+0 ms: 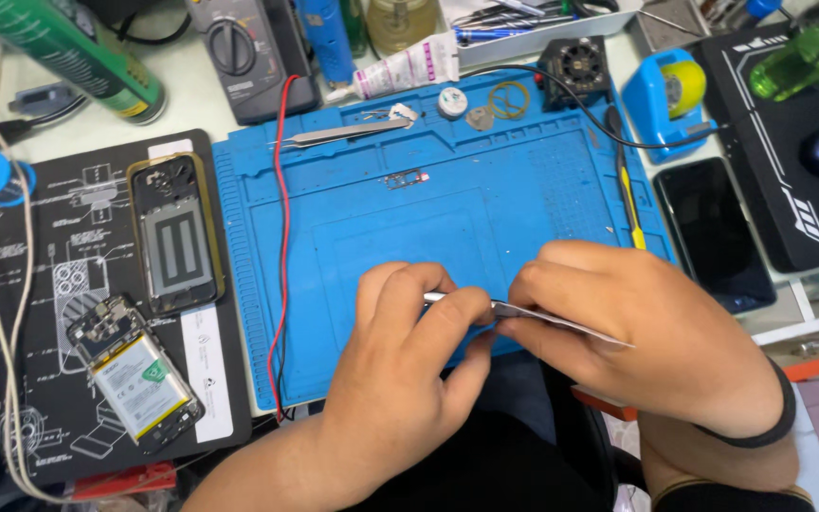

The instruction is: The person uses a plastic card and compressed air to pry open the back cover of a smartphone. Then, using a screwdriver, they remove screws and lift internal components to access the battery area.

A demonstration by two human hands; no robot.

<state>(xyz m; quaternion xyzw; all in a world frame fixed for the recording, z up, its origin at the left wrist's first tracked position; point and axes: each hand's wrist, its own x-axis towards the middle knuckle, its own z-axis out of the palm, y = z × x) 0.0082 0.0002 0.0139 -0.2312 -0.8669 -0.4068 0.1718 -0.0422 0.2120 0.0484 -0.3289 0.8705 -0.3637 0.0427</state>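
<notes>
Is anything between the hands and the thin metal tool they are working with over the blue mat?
No. Both the left hand and right hand already pinch the thin metal tool directly, above the blue mat. Whatever tiny part may sit between the fingertips is hidden.

left hand [409, 351]: fingers curled, pinched shut | right hand [637, 332]: fingers pinched shut, wrist banded | hands nearly touching, forearms angled inward
</notes>
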